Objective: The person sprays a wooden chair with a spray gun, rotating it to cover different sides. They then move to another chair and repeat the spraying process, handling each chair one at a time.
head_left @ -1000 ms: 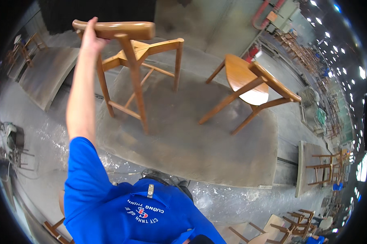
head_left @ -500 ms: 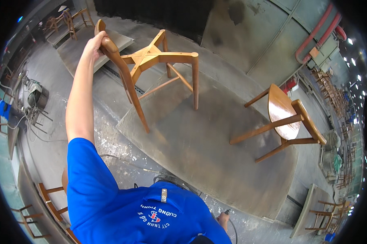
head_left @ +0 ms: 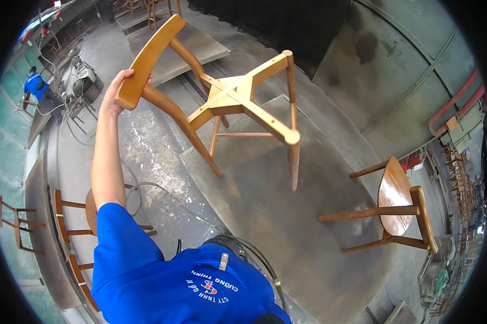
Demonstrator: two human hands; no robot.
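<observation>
My left hand (head_left: 115, 93) is closed around one end of the curved backrest of a wooden chair frame (head_left: 231, 95), arm stretched out ahead. The frame has no seat; a pale cross brace shows between its brown legs. It is over the far left part of a large grey board (head_left: 276, 227); whether all its feet touch the board I cannot tell. A second wooden chair (head_left: 396, 186), with a glossy round seat, lies tipped at the board's right side. My right hand is out of view.
A hose (head_left: 173, 197) loops across the floor and beside my waist. More chairs (head_left: 73, 218) stand at lower left. Another grey board (head_left: 200, 51) lies beyond the frame. A person in blue (head_left: 35, 86) works far left. Red pipes (head_left: 459, 105) run along the right wall.
The chair frame has turned in my left hand, its backrest now swung broadside and its cross brace more face-on. The view has shifted, and my right hand has left it at the lower edge.
</observation>
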